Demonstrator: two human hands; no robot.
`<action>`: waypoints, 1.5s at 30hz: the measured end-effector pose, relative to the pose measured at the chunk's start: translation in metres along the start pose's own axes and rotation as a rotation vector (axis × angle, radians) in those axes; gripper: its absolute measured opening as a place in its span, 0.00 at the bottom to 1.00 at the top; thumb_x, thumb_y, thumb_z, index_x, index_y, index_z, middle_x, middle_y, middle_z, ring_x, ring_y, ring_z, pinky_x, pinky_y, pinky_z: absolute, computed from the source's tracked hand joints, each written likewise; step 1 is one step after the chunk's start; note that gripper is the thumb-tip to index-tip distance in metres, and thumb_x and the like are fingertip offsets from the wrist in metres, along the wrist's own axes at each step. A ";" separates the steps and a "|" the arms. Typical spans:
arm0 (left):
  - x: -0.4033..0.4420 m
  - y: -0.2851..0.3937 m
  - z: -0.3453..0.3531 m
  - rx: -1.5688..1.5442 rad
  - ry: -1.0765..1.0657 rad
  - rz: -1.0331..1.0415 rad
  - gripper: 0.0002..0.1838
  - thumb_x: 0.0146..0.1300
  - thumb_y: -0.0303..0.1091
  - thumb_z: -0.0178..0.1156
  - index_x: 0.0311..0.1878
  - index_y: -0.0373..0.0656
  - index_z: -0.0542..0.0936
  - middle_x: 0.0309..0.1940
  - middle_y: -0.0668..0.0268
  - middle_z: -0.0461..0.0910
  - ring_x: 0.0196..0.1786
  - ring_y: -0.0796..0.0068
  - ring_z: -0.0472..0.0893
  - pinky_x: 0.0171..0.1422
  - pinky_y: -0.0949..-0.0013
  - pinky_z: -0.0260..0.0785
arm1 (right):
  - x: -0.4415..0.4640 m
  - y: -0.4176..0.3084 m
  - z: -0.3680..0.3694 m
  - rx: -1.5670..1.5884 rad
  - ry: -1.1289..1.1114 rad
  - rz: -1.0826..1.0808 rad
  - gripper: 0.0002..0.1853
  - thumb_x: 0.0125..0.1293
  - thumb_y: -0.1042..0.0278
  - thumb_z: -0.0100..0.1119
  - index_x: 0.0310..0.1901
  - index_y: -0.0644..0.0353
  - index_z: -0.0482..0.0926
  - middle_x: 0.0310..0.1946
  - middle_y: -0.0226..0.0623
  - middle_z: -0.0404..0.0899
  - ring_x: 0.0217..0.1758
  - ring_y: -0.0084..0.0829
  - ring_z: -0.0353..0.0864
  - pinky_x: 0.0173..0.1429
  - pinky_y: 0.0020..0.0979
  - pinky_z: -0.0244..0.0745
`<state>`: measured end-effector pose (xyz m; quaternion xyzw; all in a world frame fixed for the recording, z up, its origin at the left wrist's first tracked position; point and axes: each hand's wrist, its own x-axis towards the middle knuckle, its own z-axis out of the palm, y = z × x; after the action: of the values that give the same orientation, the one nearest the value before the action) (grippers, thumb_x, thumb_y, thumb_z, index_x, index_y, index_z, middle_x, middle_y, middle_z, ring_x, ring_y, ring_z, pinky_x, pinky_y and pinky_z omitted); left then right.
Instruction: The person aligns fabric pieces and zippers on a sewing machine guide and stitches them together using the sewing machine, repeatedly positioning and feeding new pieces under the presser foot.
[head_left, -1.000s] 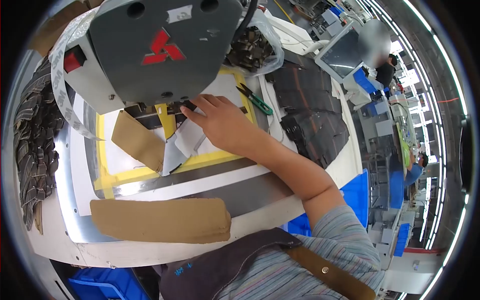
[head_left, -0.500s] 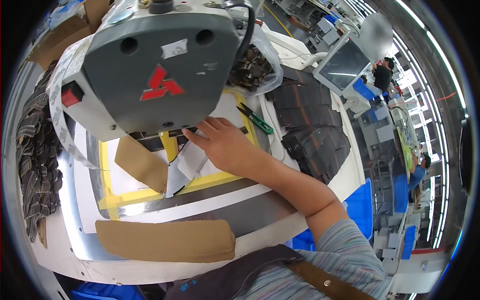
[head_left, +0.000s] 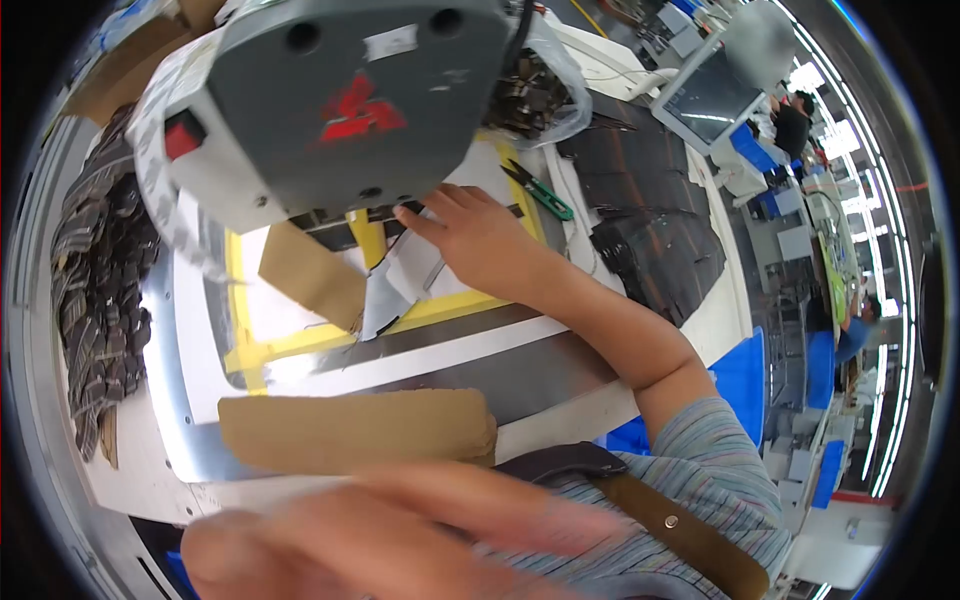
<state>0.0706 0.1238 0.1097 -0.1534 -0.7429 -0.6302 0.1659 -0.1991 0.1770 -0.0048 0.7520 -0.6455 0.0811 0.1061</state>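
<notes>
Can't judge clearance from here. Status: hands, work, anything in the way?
Right hand at dark pieces, grip unclear. Left hand blurred, low in view, grip unclear. Machine head partly blocks view; green snips nearby.

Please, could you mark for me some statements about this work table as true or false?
1. The right hand reaches to the lower edge of the grey machine head. True.
2. The left hand holds the green-handled snips. False: they lie on the table, apart from both hands.
3. The long brown cardboard strip lies nearer to the person than the yellow tape frame. True.
4. The red logo is on the monitor. False: it is on the grey machine head.
5. The left hand looks blurred. True.
</notes>
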 end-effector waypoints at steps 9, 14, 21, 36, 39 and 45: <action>0.036 -0.007 0.063 -0.598 -0.102 0.136 0.21 0.84 0.37 0.51 0.68 0.31 0.78 0.65 0.49 0.80 0.69 0.53 0.78 0.75 0.55 0.68 | 0.001 0.002 -0.001 0.025 0.018 -0.005 0.29 0.62 0.78 0.59 0.68 0.62 0.79 0.66 0.49 0.76 0.71 0.46 0.77 0.72 0.45 0.75; 0.052 -0.001 0.085 -0.958 -0.164 0.219 0.21 0.84 0.37 0.50 0.68 0.30 0.77 0.66 0.49 0.79 0.70 0.54 0.78 0.77 0.55 0.67 | 0.001 0.001 -0.001 0.052 0.034 -0.006 0.29 0.62 0.78 0.59 0.68 0.61 0.80 0.65 0.49 0.77 0.71 0.46 0.77 0.72 0.46 0.75; 0.048 -0.020 0.043 -1.022 -0.344 0.170 0.26 0.86 0.45 0.42 0.72 0.34 0.73 0.68 0.44 0.76 0.72 0.47 0.76 0.77 0.48 0.67 | 0.000 0.001 -0.002 0.027 0.015 -0.015 0.29 0.62 0.78 0.60 0.68 0.62 0.79 0.67 0.49 0.76 0.71 0.47 0.77 0.72 0.46 0.74; 0.050 -0.029 0.003 -0.605 0.412 -0.080 0.37 0.85 0.61 0.35 0.72 0.35 0.71 0.58 0.43 0.79 0.61 0.44 0.80 0.66 0.46 0.74 | -0.006 -0.002 0.006 0.064 0.010 -0.026 0.30 0.62 0.76 0.60 0.69 0.62 0.78 0.68 0.50 0.75 0.72 0.46 0.76 0.73 0.45 0.73; 0.056 -0.030 0.004 -0.602 0.443 -0.070 0.37 0.84 0.61 0.35 0.70 0.34 0.73 0.56 0.44 0.80 0.58 0.46 0.81 0.64 0.48 0.75 | -0.011 -0.006 0.009 0.061 0.026 -0.032 0.30 0.62 0.75 0.60 0.69 0.63 0.77 0.68 0.50 0.75 0.72 0.46 0.76 0.73 0.44 0.74; 0.055 -0.027 0.001 -0.533 0.487 -0.083 0.38 0.84 0.61 0.36 0.66 0.33 0.76 0.50 0.46 0.83 0.54 0.50 0.83 0.60 0.51 0.76 | -0.005 0.003 0.002 0.024 0.032 -0.074 0.30 0.63 0.75 0.60 0.70 0.63 0.77 0.68 0.50 0.75 0.72 0.46 0.76 0.73 0.44 0.74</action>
<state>0.0097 0.1214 0.1097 -0.0065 -0.4969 -0.8259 0.2666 -0.2026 0.1805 -0.0080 0.7752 -0.6144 0.0967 0.1105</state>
